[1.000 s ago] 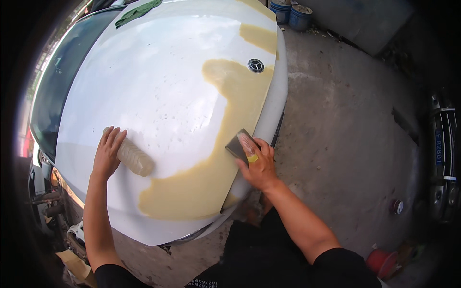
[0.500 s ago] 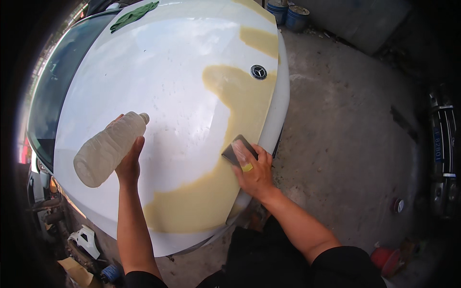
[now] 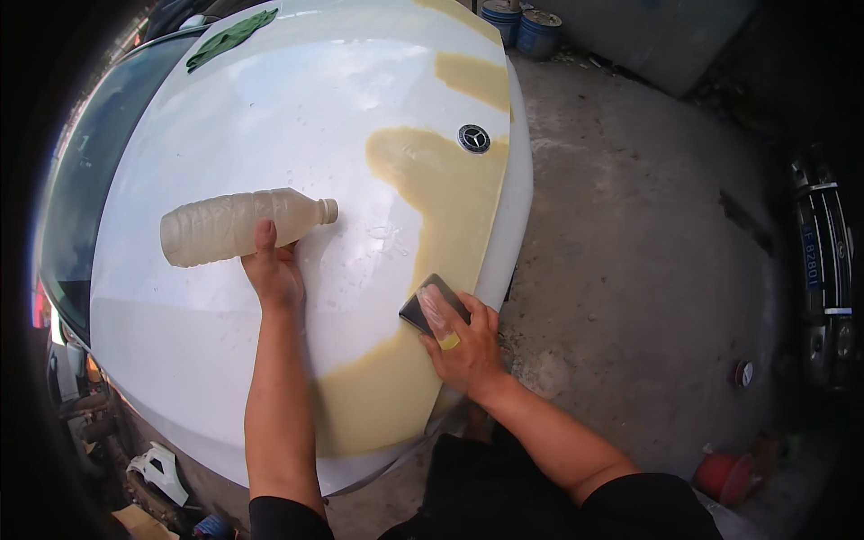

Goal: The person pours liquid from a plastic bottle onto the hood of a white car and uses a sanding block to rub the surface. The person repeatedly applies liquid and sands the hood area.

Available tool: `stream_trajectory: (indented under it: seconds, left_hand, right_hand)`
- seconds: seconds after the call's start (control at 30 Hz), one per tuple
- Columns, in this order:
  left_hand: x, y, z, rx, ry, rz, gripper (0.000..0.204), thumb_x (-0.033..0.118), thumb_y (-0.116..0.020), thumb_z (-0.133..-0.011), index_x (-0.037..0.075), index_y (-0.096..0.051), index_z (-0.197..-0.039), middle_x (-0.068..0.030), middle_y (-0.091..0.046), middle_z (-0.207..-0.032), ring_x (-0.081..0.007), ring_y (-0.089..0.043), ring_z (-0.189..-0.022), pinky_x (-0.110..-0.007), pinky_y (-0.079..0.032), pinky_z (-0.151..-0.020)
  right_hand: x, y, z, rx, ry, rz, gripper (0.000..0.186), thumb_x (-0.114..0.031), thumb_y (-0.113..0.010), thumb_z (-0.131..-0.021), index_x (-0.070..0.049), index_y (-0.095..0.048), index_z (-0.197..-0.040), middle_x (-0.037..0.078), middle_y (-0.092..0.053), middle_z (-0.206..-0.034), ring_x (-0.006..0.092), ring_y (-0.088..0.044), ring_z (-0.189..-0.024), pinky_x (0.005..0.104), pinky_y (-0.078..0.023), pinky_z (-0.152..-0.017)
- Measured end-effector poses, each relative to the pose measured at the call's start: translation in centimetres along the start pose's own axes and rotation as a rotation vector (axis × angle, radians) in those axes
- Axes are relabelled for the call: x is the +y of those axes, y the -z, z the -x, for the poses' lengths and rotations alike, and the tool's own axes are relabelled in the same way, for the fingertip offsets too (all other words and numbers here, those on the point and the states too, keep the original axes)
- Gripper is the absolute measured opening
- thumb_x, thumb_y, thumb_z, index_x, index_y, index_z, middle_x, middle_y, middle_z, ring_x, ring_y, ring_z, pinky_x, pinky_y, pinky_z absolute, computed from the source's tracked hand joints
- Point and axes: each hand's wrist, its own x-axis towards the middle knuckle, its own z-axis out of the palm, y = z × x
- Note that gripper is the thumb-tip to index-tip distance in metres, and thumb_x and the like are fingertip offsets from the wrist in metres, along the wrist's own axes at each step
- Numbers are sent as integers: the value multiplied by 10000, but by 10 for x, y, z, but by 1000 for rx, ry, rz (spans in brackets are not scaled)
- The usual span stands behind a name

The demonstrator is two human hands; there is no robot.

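My left hand [image 3: 275,277] is wrapped round a cloudy plastic bottle [image 3: 211,231]. The bottle lies nearly level above the white car hood [image 3: 261,126], its uncapped-looking neck pointing right. A few wet drops [image 3: 385,237] glisten on the paint beyond the neck. My right hand [image 3: 468,349] grips a dark, flat sanding block [image 3: 416,313] near the hood's front edge. One finger, with a pale covering and a yellow band, lies along its top. The block rests over a tan, bare-looking patch [image 3: 387,396] that runs along the front of the hood.
A round emblem [image 3: 473,139] sits on the hood's front. A green cloth [image 3: 232,40] lies near the windshield [image 3: 108,144]. Blue buckets [image 3: 538,36] stand at the far edge, a red container [image 3: 723,477] on the floor at right, and a detached bumper part [image 3: 821,270] beyond it.
My left hand has moved right and tipped the bottle from a slant to nearly level. Drops now show on the hood by its neck. My right hand and block have shifted slightly left and nearer.
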Motion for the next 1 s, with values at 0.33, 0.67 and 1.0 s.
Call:
stream_trajectory:
  seconds: [0.33, 0.67, 1.0]
  left_hand:
    - [-9, 0, -9, -28, 58, 55, 637, 351, -732, -897, 33, -447, -1369, -96, -536, -1313, -264, -540, -1217, -458, -473, -1042]
    - [-10, -2, -8, -43, 29, 23, 615, 343, -734, -904, 40, -458, -1363, -84, -545, -1302, -252, -540, -1205, -446, -459, -1041]
    - [-7, 1, -6, -29, 20, 7, 627, 360, -736, -903, 35, -458, -1362, -84, -541, -1306, -252, -532, -1215, -446, -453, -1044]
  right_hand:
    - [18, 5, -134, 99, 42, 160, 695, -196, -741, -828, -66, -475, -1456, 67, -531, -1424, 341, -476, -1177, 473, -369, -973]
    - [9, 3, -124, 87, 63, 178, 670, -184, -721, -838, -51, -473, -1446, 68, -520, -1438, 348, -484, -1184, 475, -367, -971]
    - [-15, -8, -7, 1, 27, 73, 780, -218, -788, -788, -115, -459, -1488, 99, -522, -1409, 337, -466, -1204, 476, -354, -1001]
